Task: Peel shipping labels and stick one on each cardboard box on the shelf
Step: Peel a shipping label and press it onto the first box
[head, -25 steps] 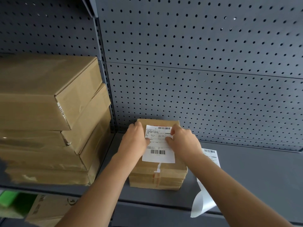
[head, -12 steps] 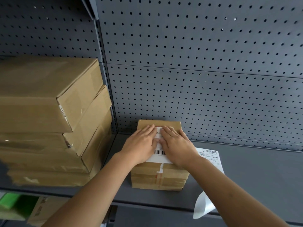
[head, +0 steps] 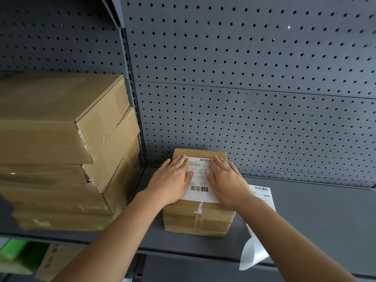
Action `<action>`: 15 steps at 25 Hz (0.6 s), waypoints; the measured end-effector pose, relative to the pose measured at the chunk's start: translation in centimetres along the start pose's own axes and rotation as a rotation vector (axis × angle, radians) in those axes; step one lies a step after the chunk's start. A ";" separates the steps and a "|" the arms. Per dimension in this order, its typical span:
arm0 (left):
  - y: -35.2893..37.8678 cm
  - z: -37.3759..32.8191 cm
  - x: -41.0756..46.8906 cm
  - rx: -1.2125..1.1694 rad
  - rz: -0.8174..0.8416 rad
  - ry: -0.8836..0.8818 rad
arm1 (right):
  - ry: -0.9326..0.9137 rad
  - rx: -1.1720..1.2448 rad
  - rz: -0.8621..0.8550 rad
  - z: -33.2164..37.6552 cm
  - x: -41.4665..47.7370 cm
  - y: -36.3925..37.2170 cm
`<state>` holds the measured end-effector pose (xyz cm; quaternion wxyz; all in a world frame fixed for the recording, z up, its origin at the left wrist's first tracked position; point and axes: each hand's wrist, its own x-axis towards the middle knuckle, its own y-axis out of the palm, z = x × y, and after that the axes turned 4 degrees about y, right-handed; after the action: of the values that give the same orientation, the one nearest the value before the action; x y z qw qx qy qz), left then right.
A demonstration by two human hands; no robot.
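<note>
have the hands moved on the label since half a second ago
Yes. Against the label on the small box, the left hand and right hand have slid apart toward its side edges, uncovering its middle.

Matt cardboard box (head: 198, 218), white paper label (head: 200, 186)

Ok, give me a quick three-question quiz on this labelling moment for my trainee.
1. True or false: both hands lie flat on the label on top of the small box.
2. What lies on the shelf to the right of the small box? A) a tape roll B) a label sheet with its near end curling over the shelf edge C) scissors
3. Fill in: the stack of bigger boxes stands to the ____ of the small box.

Key: 1 true, the left hand and right hand press it down; 2 B; 3 left.
</note>
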<state>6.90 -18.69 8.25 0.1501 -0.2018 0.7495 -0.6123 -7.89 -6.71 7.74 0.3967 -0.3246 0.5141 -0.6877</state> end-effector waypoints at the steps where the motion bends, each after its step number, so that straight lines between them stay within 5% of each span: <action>1: -0.2 -0.1 -0.4 -0.001 -0.017 0.011 | -0.018 0.003 -0.020 0.1 -0.3 -0.2; 7: 0.1 -1.9 -3.2 0.003 0.008 0.123 | -0.200 -0.004 -0.026 1.7 -3.8 -0.2; 15: 0.6 -1.9 -3.7 0.038 0.057 0.086 | -0.130 -0.095 -0.038 0.4 -4.5 0.4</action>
<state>9.14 -15.16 7.98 0.1388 -0.1511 0.7488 -0.6302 -5.27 -2.98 7.26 0.4001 -0.3966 0.5131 -0.6476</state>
